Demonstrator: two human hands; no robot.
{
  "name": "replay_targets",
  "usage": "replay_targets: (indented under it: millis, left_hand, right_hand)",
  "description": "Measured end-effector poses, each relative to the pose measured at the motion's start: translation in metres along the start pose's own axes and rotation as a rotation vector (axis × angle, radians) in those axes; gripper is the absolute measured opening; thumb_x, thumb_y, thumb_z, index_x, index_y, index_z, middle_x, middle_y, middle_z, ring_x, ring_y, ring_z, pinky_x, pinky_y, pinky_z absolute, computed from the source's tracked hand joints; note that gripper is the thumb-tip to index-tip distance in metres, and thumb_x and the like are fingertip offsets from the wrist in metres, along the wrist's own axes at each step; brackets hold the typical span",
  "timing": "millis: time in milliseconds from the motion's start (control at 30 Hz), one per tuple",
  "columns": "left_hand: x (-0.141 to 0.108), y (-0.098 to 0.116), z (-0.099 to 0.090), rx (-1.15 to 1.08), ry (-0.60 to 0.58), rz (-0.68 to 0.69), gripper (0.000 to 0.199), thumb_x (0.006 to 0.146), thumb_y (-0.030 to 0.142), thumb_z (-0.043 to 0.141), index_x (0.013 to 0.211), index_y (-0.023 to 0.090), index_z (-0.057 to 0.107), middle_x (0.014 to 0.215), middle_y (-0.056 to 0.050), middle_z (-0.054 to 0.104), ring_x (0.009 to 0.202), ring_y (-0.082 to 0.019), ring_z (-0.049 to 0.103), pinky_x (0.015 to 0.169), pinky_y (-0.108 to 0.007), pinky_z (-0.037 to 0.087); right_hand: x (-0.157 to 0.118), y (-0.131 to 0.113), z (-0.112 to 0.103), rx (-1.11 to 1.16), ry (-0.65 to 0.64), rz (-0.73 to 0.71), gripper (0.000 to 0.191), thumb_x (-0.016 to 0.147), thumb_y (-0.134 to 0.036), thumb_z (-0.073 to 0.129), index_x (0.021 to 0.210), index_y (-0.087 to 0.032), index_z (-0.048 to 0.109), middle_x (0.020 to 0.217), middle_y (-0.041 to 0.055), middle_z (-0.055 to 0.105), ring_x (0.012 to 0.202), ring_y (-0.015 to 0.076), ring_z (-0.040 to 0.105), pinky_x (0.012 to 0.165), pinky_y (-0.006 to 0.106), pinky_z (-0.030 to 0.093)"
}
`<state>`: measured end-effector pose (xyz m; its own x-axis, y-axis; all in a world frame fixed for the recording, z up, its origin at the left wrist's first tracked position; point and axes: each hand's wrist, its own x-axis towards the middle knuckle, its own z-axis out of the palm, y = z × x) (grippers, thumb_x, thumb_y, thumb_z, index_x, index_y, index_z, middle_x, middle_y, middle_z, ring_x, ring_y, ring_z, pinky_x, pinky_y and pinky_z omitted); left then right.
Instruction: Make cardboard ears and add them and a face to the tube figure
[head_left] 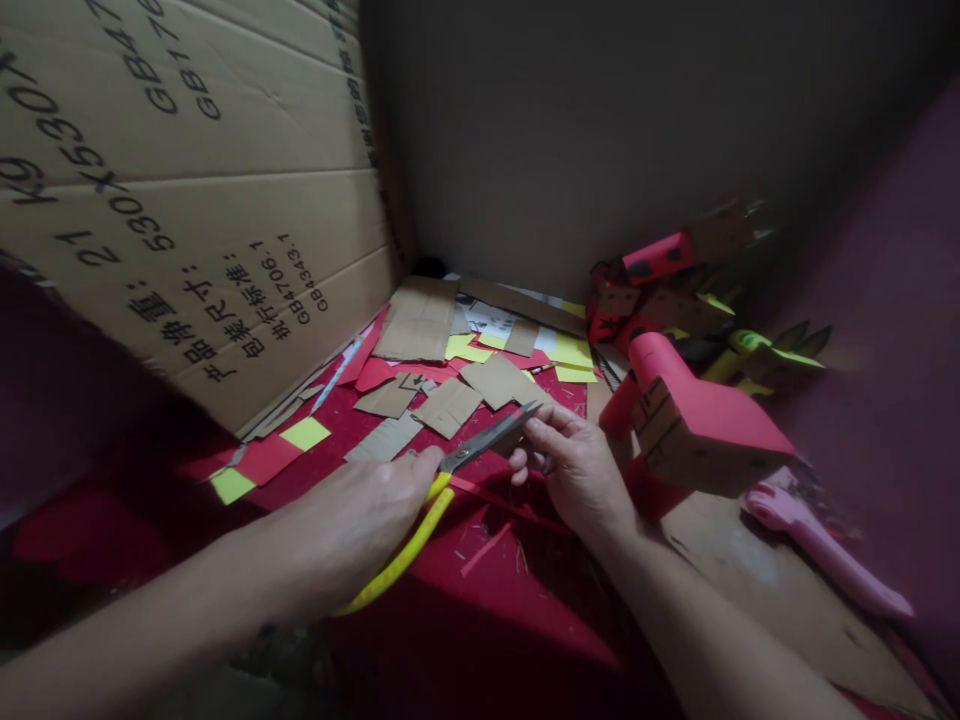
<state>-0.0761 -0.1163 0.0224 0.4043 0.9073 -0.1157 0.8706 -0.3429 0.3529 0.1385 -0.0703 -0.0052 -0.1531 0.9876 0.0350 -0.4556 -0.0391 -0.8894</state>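
My left hand (386, 510) is wrapped around the yellow handles of a pair of scissors (480, 442). The dark blades point right and slightly away from me, and their tips reach the fingers of my right hand (581, 460). Those fingers are pinched together at the blade tips; whatever small piece they hold is too hidden to name. Beneath the hands lies a thin red paper strip (487, 548) among tiny scraps on the dark red cloth (420, 610). Just beyond the blades are cut cardboard pieces (448, 407).
A large printed cardboard box (187, 200) stands at the left. Red and yellow paper pieces (270, 460) lie beside it. At the right stand a red paper-covered cardboard model (694, 420), a pink-handled tool (825, 545) and a cardboard sheet (757, 570). More coloured models (667, 270) sit behind.
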Motion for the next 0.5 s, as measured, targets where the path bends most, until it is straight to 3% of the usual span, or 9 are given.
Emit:
replay_targets:
  millis: [367,500]
  left_hand:
    - [-0.0003,-0.0005,0.0083,-0.027,-0.003,0.026,0.023,0.086,0.029,0.046,0.105,0.02,0.056,0.078,-0.006,0.065,0.065,-0.02,0.06,0.06,-0.027,0.042]
    - [0.0069,0.0004,0.0013,-0.073,0.091,0.014,0.025,0.088,0.032,0.043,0.107,0.021,0.056,0.075,-0.005,0.066,0.062,-0.021,0.061,0.055,-0.028,0.041]
  right_hand:
    - [0.0008,0.001,0.001,-0.004,0.019,0.015,0.02,0.065,-0.027,0.08,0.065,-0.016,0.064,0.054,-0.0015,0.066,0.041,0.0106,0.061,0.037,0.019,0.051]
    - [0.0,0.0009,0.0005,-0.008,0.024,0.017,0.02,0.066,-0.027,0.08,0.066,-0.015,0.064,0.053,-0.0018,0.064,0.041,0.0109,0.061,0.037,0.02,0.051]
